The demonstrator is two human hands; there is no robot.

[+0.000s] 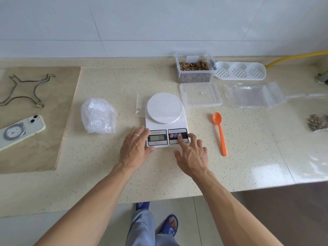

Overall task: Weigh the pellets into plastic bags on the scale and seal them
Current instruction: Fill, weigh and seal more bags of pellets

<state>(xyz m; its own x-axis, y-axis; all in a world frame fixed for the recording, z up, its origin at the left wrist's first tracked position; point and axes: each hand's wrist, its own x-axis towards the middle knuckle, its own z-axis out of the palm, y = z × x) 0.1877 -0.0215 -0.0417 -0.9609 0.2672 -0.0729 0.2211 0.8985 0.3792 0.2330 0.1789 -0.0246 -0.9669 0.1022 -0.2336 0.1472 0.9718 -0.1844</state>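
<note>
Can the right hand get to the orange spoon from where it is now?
Probably yes. The right hand presses a button on the scale, and the orange spoon lies just to its right on bare counter, with nothing between them.

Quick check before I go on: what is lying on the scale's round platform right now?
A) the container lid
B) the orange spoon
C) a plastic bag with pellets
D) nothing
D: the scale platform is bare; the orange spoon and container lid lie on the counter to its right, and the right hand presses a button.
</note>
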